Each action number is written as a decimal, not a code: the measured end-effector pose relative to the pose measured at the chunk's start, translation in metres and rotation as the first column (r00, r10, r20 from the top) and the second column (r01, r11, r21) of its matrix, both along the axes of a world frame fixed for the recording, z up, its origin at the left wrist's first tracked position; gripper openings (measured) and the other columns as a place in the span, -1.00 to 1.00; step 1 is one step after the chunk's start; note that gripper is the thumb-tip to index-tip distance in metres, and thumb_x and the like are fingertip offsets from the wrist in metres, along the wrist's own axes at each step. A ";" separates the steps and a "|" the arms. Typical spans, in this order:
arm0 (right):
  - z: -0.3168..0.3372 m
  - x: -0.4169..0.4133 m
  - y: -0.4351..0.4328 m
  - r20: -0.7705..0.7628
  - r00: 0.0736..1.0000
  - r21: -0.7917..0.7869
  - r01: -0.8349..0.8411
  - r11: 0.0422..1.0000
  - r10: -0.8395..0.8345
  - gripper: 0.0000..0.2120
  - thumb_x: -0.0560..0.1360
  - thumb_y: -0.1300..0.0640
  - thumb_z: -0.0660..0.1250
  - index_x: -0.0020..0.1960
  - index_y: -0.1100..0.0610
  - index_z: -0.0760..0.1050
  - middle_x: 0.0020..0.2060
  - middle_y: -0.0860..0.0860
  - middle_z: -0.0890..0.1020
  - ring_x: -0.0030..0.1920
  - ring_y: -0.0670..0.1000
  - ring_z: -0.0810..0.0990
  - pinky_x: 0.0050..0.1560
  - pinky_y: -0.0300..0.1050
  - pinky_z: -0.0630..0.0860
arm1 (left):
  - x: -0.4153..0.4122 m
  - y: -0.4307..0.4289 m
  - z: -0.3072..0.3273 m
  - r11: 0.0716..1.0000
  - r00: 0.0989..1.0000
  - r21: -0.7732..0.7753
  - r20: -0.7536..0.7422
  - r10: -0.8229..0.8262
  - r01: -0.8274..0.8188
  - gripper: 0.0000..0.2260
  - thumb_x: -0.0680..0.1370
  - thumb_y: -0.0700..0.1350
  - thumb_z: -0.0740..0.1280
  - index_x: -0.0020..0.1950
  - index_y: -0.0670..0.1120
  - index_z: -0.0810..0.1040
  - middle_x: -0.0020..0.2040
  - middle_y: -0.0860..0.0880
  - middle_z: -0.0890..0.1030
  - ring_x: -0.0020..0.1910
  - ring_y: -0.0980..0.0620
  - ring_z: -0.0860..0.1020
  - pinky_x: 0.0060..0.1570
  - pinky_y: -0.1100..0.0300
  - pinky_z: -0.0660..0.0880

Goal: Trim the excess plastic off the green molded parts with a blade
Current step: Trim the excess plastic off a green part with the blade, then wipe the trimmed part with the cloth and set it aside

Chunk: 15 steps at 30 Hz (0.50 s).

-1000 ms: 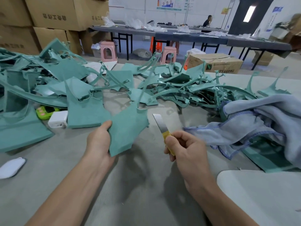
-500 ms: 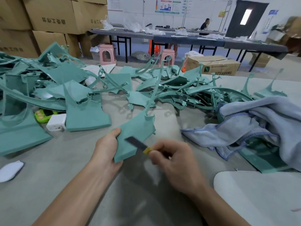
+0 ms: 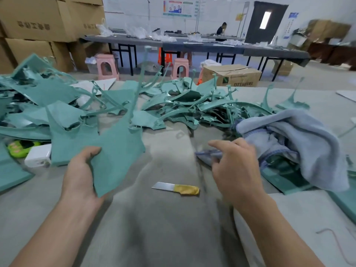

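My left hand (image 3: 81, 174) grips a flat green molded part (image 3: 117, 151) by its lower edge, thumb on top, with a long thin sprue rising from it. The blade (image 3: 176, 188), a short steel strip with a yellow-taped handle, lies loose on the grey table (image 3: 154, 228) between my hands. My right hand (image 3: 235, 168) hovers above the table with fingers spread and holds nothing; it is at the edge of a blue-grey cloth (image 3: 289, 139). A heap of green molded parts (image 3: 183, 106) covers the far half of the table.
More green parts (image 3: 38, 105) pile up on the left, with a white block (image 3: 38, 155) and a lime-green object (image 3: 18, 149) beneath them. A white board (image 3: 300, 224) lies at the lower right. Cardboard boxes (image 3: 38, 26), pink stools and long tables stand beyond.
My right hand has let go of the blade, which now lies on the table, and moved right toward the cloth. My left hand has lifted the green part a little higher.
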State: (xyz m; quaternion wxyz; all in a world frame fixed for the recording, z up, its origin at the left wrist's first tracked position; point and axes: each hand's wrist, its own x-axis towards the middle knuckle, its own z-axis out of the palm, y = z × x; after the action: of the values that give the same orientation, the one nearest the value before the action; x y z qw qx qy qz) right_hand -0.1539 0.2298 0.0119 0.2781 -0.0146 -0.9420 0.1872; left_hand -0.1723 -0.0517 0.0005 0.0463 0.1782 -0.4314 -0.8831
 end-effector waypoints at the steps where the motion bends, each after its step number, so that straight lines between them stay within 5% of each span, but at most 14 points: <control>1: 0.000 -0.001 0.011 0.065 0.997 0.105 0.028 0.994 -0.035 -0.74 0.45 0.20 0.40 0.13 0.04 0.64 -0.06 0.01 0.61 -0.02 0.16 0.48 -0.03 0.02 0.41 | 0.001 0.002 0.001 0.999 0.999 -0.022 0.018 -0.027 0.027 -0.74 0.56 -0.12 0.29 -0.14 -0.04 0.78 -0.03 -0.03 0.75 -0.23 -0.02 0.73 -0.35 0.11 0.65; 5: -0.012 -0.007 0.025 0.452 0.879 0.071 0.134 0.988 -0.152 -0.58 0.49 0.19 0.33 0.34 0.03 0.42 0.17 0.07 0.60 0.15 0.19 0.58 -0.10 -0.08 0.34 | -0.002 0.010 -0.002 0.996 0.996 -0.049 0.062 -0.068 0.071 -0.77 0.54 -0.09 0.33 0.13 -0.11 0.68 0.02 -0.09 0.75 -0.17 -0.08 0.73 -0.34 0.08 0.66; 9: -0.007 -0.017 0.022 0.494 0.839 0.073 0.221 0.972 -0.228 -0.83 0.54 0.19 0.30 0.09 0.00 0.54 0.01 0.07 0.66 0.03 0.18 0.62 -0.16 -0.09 0.39 | -0.007 0.016 -0.007 0.991 0.998 -0.129 0.044 0.035 -0.029 -0.76 0.49 -0.12 0.39 0.13 -0.11 0.69 0.02 -0.09 0.74 -0.05 -0.15 0.72 -0.13 -0.04 0.66; 11: -0.006 -0.013 0.022 0.310 0.931 -0.025 0.212 0.977 -0.194 -0.94 0.57 0.12 0.30 -0.05 0.00 0.53 -0.17 -0.02 0.63 -0.11 0.13 0.59 -0.22 -0.08 0.36 | -0.007 0.017 -0.009 0.978 0.996 -0.191 0.027 0.085 -0.079 -0.85 0.47 -0.14 0.41 0.00 -0.12 0.70 -0.04 -0.10 0.75 -0.13 -0.14 0.73 -0.10 -0.10 0.65; 13: -0.002 0.000 0.014 -0.061 0.993 -0.188 0.084 0.979 -0.097 -0.91 0.60 0.07 0.31 -0.09 -0.01 0.51 -0.30 -0.12 0.53 -0.25 -0.04 0.46 -0.27 -0.19 0.30 | -0.007 0.019 -0.009 0.964 0.992 -0.234 -0.007 0.124 -0.123 -0.91 0.46 -0.17 0.40 -0.10 -0.12 0.70 -0.11 -0.11 0.75 -0.23 -0.11 0.72 -0.19 -0.06 0.66; 15: 0.009 0.017 -0.010 -0.394 0.919 -0.185 -0.084 0.979 0.004 -0.97 0.59 0.05 0.34 -0.03 -0.04 0.54 -0.29 -0.17 0.52 -0.26 -0.14 0.40 -0.20 -0.35 0.27 | -0.008 0.024 -0.007 0.966 0.989 -0.216 -0.057 0.133 -0.143 -0.89 0.49 -0.23 0.36 -0.15 -0.11 0.68 -0.18 -0.11 0.73 -0.29 -0.08 0.70 -0.33 0.03 0.64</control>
State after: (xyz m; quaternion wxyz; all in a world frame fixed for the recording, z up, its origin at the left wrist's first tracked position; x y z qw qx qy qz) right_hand -0.1371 0.2200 0.0211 0.4536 0.0168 -0.8442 0.2852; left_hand -0.1799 -0.0281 -0.0069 0.1361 0.1830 -0.5120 -0.8281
